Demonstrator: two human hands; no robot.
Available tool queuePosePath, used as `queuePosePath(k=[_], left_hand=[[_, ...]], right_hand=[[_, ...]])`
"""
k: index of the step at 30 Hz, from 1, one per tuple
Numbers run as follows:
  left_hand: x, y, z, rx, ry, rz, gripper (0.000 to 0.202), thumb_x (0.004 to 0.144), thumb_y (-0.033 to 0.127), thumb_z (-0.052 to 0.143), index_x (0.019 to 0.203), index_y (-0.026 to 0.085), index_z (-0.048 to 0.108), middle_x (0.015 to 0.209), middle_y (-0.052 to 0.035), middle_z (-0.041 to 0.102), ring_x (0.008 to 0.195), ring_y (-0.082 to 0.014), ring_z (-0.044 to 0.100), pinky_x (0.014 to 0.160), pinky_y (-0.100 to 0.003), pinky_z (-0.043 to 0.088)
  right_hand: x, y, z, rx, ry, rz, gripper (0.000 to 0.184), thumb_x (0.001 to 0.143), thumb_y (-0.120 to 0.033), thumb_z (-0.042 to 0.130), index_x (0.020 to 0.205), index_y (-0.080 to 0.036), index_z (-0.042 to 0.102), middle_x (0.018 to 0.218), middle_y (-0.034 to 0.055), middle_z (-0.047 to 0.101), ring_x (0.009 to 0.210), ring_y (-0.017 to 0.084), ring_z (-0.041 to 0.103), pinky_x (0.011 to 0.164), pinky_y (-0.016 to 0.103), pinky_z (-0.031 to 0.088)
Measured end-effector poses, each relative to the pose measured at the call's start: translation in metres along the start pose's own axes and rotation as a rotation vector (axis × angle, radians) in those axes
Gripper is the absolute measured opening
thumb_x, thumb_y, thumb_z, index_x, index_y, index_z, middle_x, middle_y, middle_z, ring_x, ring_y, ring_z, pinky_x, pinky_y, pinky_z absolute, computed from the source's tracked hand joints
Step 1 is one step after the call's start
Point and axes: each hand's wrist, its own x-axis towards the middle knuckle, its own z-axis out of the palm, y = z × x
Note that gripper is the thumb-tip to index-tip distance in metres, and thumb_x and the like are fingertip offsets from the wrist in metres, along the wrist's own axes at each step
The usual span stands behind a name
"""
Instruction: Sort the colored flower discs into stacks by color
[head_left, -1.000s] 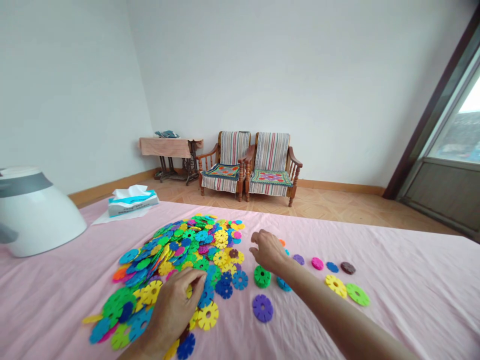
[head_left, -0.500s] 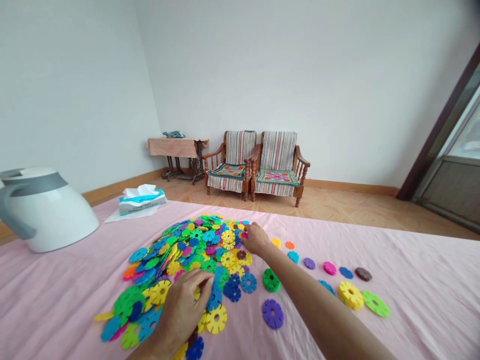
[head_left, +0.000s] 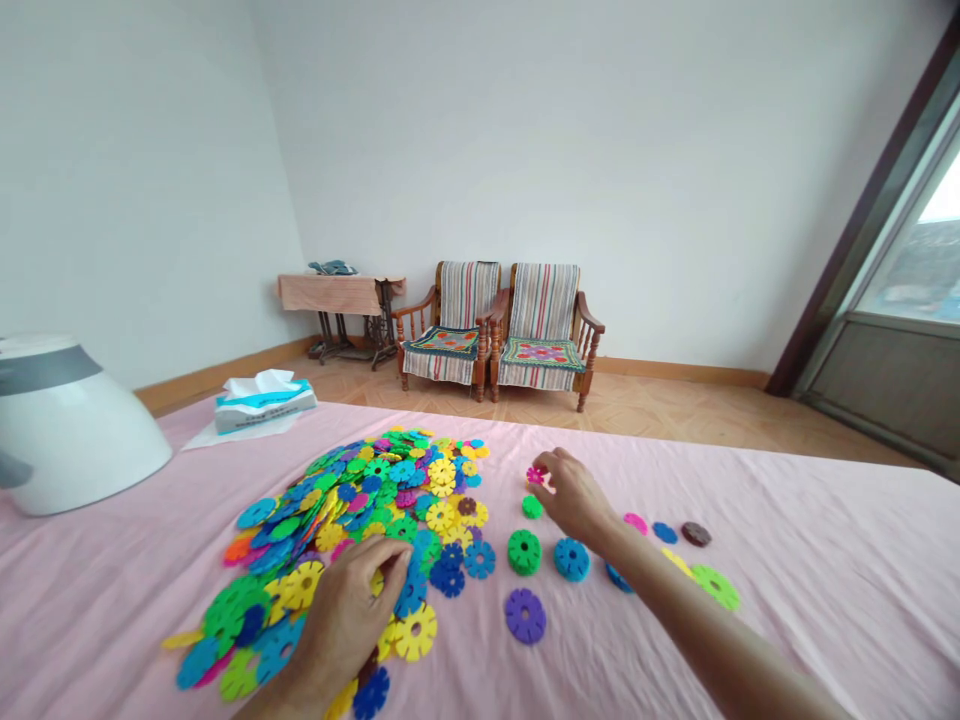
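Observation:
My right hand [head_left: 576, 497] pinches a small pink notched plastic disc [head_left: 535, 475] between thumb and fingertips, just above the cloth. Close below it is a small green disc [head_left: 532, 507]. My left hand [head_left: 351, 595] is curled closed at the near edge of a big mixed heap of colourful notched discs [head_left: 390, 490]; whatever its fingers may hold is hidden. Right of the heap lie a green disc stack [head_left: 524, 552], a blue stack [head_left: 572, 558] and a purple disc [head_left: 525, 615]. My right forearm covers part of the sorted discs.
Beyond my right forearm lie a brown disc [head_left: 696, 534], a blue disc [head_left: 664, 532] and a lime disc [head_left: 715, 587]. A white kettle [head_left: 82, 440] and a tissue box [head_left: 266, 405] stand at left on the pink cloth [head_left: 832, 560]. Two wooden armchairs [head_left: 541, 330] stand behind.
My right hand has moved right, from the heap's far edge to the sorted discs, carrying the pink disc. My left hand stays curled at the heap. The view has turned slightly right.

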Motion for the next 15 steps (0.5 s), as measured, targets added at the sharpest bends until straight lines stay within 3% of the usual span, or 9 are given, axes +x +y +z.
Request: queuePosePath(k=[4, 8, 15], left_hand=[[0.0, 0.0, 0.0, -0.002, 0.014, 0.01, 0.025, 0.089, 0.037, 0.05, 0.081, 0.023, 0.07, 0.078, -0.002, 0.073, 0.073, -0.0191, 0.069, 0.067, -0.027, 0.053], [0.001, -0.001, -0.001, -0.003, 0.02, 0.024, 0.025, 0.087, 0.037, 0.05, 0.079, 0.023, 0.07, 0.075, -0.0017, 0.073, 0.069, -0.0187, 0.069, 0.063, -0.026, 0.054], [0.001, -0.004, 0.002, 0.01, 0.019, 0.026, 0.024, 0.087, 0.035, 0.05, 0.081, 0.022, 0.07, 0.076, -0.0018, 0.073, 0.071, -0.0182, 0.069, 0.064, -0.025, 0.054]], right_hand=[[-0.015, 0.055, -0.028, -0.057, 0.006, 0.09, 0.018, 0.081, -0.022, 0.057, 0.096, -0.015, 0.063, 0.094, 0.008, 0.063, 0.083, 0.018, 0.06, 0.072, 0.026, 0.041], [-0.027, 0.096, -0.041, -0.123, -0.057, 0.169, 0.011, 0.073, -0.017, 0.062, 0.083, -0.017, 0.065, 0.086, 0.0079, 0.066, 0.08, 0.02, 0.061, 0.068, 0.027, 0.039], [-0.041, 0.119, -0.033, -0.163, -0.135, 0.216, 0.013, 0.066, -0.011, 0.061, 0.076, -0.018, 0.065, 0.084, 0.0059, 0.068, 0.079, 0.018, 0.06, 0.065, 0.024, 0.037]])
